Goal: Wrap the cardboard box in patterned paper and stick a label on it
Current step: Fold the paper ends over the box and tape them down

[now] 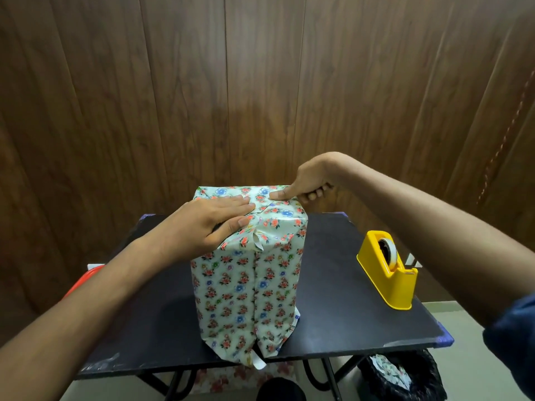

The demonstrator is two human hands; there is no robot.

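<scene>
A: Where is the box [249,273] now?

B: It stands upright in the middle of the black table [347,285], near the front edge. The flowered paper [225,290] covers every side that shows, with a seam running down the near face.

A: So the wrapping is done?

B: Nearly, I judge. The top folds are being closed. The left hand [211,224] lies flat on top of the box, fingers straight and together, thumb over the near edge, pressing a flap down. The right hand [304,186] is at the box's far right top corner: the forefinger is stretched out and presses on the fold line, the other fingers curled into the palm, holding nothing that I can see.

A: What is left?

B: A small torn tab sticks up at the top of the seam, and at the foot of the box the paper hangs loose past the table's edge, so the bottom end looks unfinished. I see no label on the box, nor anywhere else.

A: And around the box?

B: To the right of the box stands a yellow tape holder [388,270] with a roll in it, well apart. Left of the box something red [84,282] peeks out behind the left forearm. Below and to the right of the box, on the floor, a black bin [402,374] holds paper scraps.

A: Anything in the way?

B: Both hands are busy on the folds; one must let go to fetch tape.
</scene>
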